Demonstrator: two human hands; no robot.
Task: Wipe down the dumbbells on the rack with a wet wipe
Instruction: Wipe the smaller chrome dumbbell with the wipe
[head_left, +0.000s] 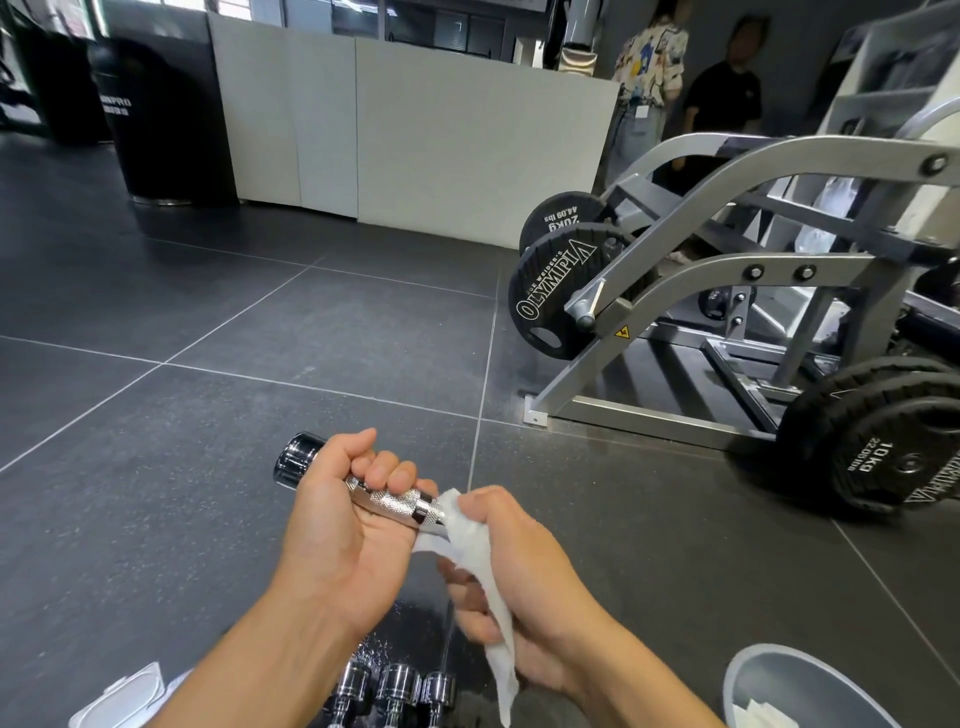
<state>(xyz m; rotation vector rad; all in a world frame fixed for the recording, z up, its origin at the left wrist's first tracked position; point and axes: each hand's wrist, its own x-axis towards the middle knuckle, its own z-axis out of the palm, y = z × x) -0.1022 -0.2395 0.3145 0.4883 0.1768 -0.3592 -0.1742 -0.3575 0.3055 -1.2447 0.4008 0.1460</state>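
A small chrome dumbbell (395, 503) is held in the air over the dark floor, its knurled handle gripped by my left hand (343, 525). One chrome head (296, 460) sticks out at the upper left. The other head is hidden inside a white wet wipe (480, 561), which my right hand (524, 577) holds wrapped around that end. A loose tail of the wipe hangs down. Below my hands, three more chrome dumbbells (396, 691) stand on their rack at the bottom edge.
A grey plate-loaded machine (727, 291) with black weight plates (558, 291) stands at the right. A grey bin (748, 680) holding used wipes sits at the bottom right, a wipe packet (124, 691) at the bottom left. Two people (722, 98) stand by a white partition (415, 135).
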